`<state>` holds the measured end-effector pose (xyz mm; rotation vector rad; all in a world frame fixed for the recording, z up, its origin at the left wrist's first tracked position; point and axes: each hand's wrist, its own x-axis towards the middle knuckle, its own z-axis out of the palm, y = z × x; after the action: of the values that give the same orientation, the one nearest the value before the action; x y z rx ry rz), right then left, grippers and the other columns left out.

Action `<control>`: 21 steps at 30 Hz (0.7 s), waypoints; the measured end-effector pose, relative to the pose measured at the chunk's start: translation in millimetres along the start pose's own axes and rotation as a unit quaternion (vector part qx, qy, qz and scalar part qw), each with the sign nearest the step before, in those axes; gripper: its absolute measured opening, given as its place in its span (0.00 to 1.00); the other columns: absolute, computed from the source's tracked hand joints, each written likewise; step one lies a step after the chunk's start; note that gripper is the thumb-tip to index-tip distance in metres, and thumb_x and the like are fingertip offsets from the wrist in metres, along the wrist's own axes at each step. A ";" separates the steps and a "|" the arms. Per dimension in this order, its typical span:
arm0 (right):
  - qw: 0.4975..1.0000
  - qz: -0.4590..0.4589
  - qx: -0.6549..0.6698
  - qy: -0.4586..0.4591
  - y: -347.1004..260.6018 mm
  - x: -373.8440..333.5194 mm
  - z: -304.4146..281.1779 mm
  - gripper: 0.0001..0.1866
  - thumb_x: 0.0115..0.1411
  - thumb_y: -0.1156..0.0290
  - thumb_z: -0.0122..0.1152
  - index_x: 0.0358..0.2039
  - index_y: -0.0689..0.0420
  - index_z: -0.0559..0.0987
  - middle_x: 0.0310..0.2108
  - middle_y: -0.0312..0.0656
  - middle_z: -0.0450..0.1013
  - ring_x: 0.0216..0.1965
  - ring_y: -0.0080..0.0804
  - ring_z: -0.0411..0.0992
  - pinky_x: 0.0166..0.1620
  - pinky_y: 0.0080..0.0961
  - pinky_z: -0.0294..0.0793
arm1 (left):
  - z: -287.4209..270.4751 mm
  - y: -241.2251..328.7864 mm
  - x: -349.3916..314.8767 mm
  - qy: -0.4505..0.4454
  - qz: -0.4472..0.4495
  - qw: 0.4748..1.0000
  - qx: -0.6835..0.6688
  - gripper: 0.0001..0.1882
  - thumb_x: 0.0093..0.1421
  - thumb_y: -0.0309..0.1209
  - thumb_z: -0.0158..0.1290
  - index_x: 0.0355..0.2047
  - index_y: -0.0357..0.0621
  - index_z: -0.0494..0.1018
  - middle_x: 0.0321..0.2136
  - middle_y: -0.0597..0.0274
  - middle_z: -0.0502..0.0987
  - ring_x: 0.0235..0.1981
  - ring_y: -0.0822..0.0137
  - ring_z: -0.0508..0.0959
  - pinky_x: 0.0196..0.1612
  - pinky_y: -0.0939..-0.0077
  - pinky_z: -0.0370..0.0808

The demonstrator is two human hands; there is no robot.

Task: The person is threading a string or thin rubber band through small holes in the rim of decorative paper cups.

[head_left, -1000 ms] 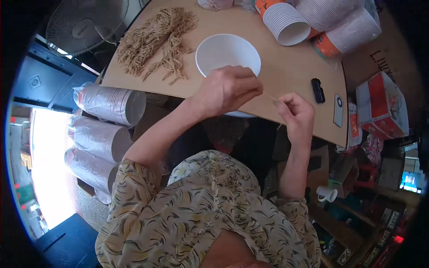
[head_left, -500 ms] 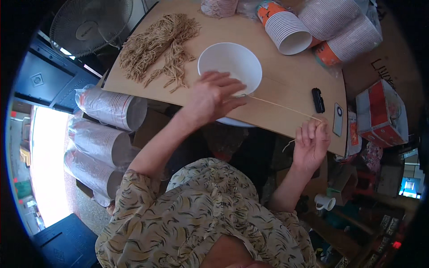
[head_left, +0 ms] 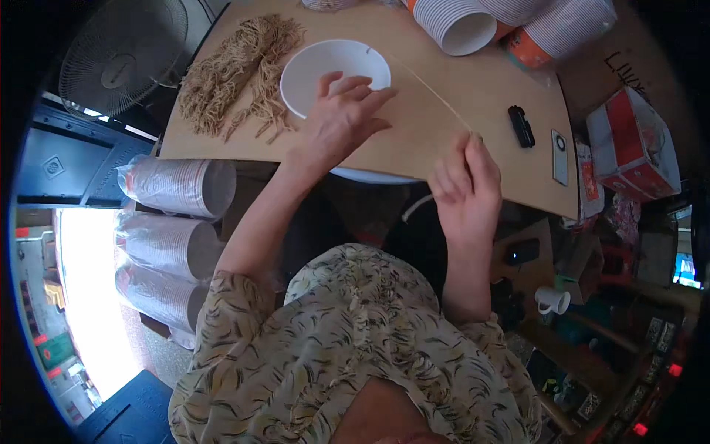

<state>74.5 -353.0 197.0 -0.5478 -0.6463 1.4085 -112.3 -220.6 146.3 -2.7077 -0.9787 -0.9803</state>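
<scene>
My right hand (head_left: 470,185) is closed in a pinch on a thin tan string (head_left: 441,100). From its fingers the string runs taut up and left toward the right rim of a white bowl (head_left: 296,81), and a short tail hangs below the hand. Over the bowl's near right edge, my left hand (head_left: 344,115) is raised with fingers apart and holds nothing I can see. A loose heap of similar tan strings (head_left: 229,78) lies left of the bowl. A small dark bit shows at the bowl's far right rim, where the string seems to end.
Stacks of paper tubs (head_left: 455,26) lie at the table's far right. A black clip-like object (head_left: 521,127) and a phone-like slab (head_left: 560,157) rest at the right edge. Wrapped tub stacks (head_left: 166,185) stand at left, below a fan (head_left: 118,66). A white mug (head_left: 552,300) sits lower right.
My left hand has drawn away from the string at the bowl's near rim, its fingers spreading. My right hand has moved left, still pinching the string. The whole view has shifted.
</scene>
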 end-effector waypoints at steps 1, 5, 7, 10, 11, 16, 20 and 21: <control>1.000 0.002 0.000 0.004 0.0 5.5 -2.7 0.13 0.74 0.63 0.43 0.42 0.59 0.73 0.15 0.25 0.51 0.15 0.15 0.47 0.20 0.17 0.48 | -3.2 2.4 2.8 0.001 0.000 1.000 0.000 0.30 0.49 0.43 0.66 0.54 0.56 0.74 0.40 0.65 0.81 0.54 0.63 0.73 0.62 0.52 0.58; 0.996 -0.035 0.054 0.067 -6.8 13.5 -23.1 0.15 0.73 0.59 0.46 0.40 0.57 0.75 0.16 0.24 0.49 0.16 0.14 0.45 0.20 0.18 0.47 | -39.8 -0.1 -1.3 -0.011 -0.009 0.999 0.044 0.40 0.42 0.51 0.69 0.58 0.64 0.71 0.47 0.68 0.79 0.61 0.62 0.69 0.63 0.49 0.56; 0.991 -0.053 0.096 0.071 -8.6 18.6 -24.9 0.13 0.73 0.60 0.46 0.41 0.55 0.74 0.16 0.24 0.49 0.16 0.14 0.46 0.21 0.17 0.47 | -51.2 -20.4 -19.3 -0.014 -0.043 0.996 0.071 0.28 0.47 0.47 0.67 0.50 0.62 0.77 0.44 0.69 0.81 0.60 0.59 0.70 0.63 0.47 0.56; 0.989 -0.062 0.127 0.038 -0.4 30.5 -28.8 0.12 0.73 0.61 0.45 0.39 0.54 0.73 0.17 0.24 0.49 0.16 0.15 0.45 0.21 0.17 0.47 | -27.4 -40.4 -40.1 0.005 -0.094 0.996 -0.004 0.14 0.54 0.38 0.64 0.42 0.58 0.81 0.42 0.69 0.81 0.58 0.58 0.72 0.61 0.50 0.60; 0.987 -0.068 0.147 0.023 1.9 32.9 -30.4 0.12 0.73 0.62 0.45 0.39 0.54 0.73 0.16 0.24 0.49 0.16 0.15 0.45 0.21 0.17 0.47 | -20.8 -31.4 -31.4 0.024 -0.105 0.991 -0.073 0.13 0.54 0.36 0.63 0.42 0.57 0.81 0.43 0.69 0.81 0.58 0.58 0.72 0.60 0.51 0.61; 0.980 -0.092 0.173 0.029 9.8 36.3 -28.5 0.11 0.74 0.66 0.41 0.40 0.57 0.71 0.16 0.26 0.49 0.16 0.15 0.45 0.20 0.17 0.46 | -20.5 51.1 -25.4 0.064 -0.135 0.949 -0.278 0.18 0.53 0.31 0.66 0.45 0.44 0.80 0.43 0.59 0.81 0.48 0.62 0.78 0.51 0.68 0.73; 0.979 -0.086 0.178 0.040 16.1 33.9 -23.8 0.12 0.74 0.65 0.41 0.39 0.58 0.71 0.16 0.25 0.48 0.16 0.15 0.43 0.21 0.17 0.44 | -2.8 77.9 -37.3 -0.030 -0.269 0.806 -0.526 0.13 0.56 0.29 0.65 0.40 0.37 0.80 0.36 0.58 0.83 0.37 0.72 0.81 0.42 0.75 0.77; 0.979 -0.084 0.179 0.039 18.5 31.7 -27.1 0.12 0.74 0.65 0.41 0.39 0.58 0.71 0.16 0.25 0.48 0.16 0.15 0.43 0.21 0.17 0.44 | -2.0 77.1 -38.9 -0.074 -0.313 0.763 -0.561 0.11 0.57 0.29 0.65 0.39 0.37 0.81 0.36 0.60 0.83 0.38 0.74 0.81 0.42 0.76 0.77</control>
<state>81.7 -319.0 167.5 -0.2551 -0.3541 1.2973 -89.6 -303.0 133.5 -3.4100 -1.8757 -2.0337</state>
